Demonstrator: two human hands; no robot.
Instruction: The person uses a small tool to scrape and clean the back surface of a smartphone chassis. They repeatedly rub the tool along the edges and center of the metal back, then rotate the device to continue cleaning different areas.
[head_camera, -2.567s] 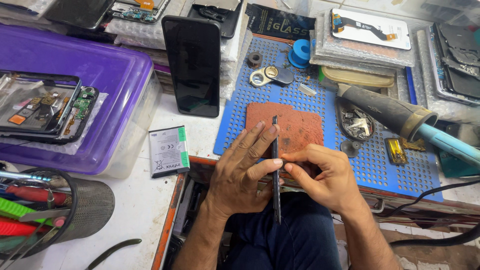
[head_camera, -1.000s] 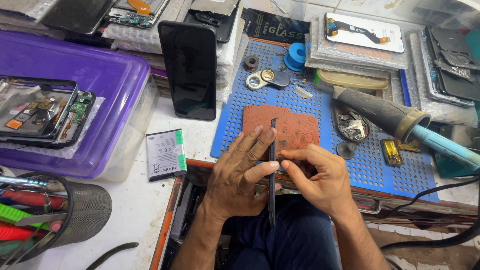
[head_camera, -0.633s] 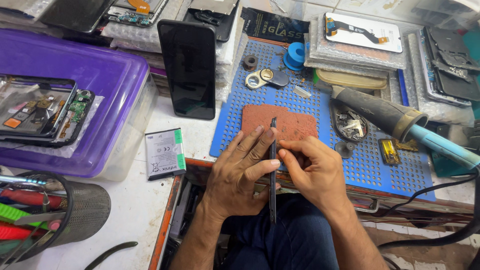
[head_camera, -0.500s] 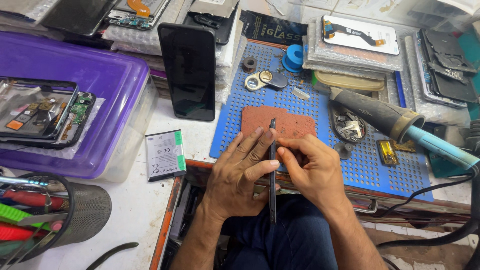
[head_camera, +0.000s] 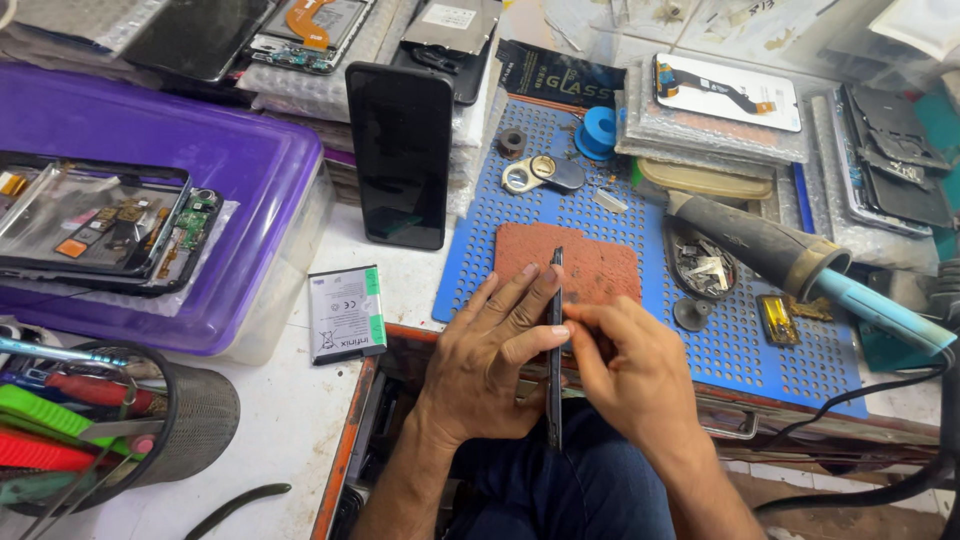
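Both hands (head_camera: 560, 365) pinch phone (head_camera: 555, 350) edge-on, nr bench edge.

My white workbench (head_camera: 290, 420) is crowded. A blue perforated mat (head_camera: 770, 350) covers the middle, with a purple plastic box (head_camera: 180, 150) to my left and bubble-wrapped parts stacked along the back. The bench's orange-edged front (head_camera: 345, 450) runs below. Light falls evenly, with soft shadows.

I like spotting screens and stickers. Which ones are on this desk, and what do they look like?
Phone screen: black, blank rectangle leaning up behind the blue mat.
Phone battery: flat, white label with green edge, by the purple box.
Black packet: flat, top of mat.
Display panel: white, in bubble wrap, top right.
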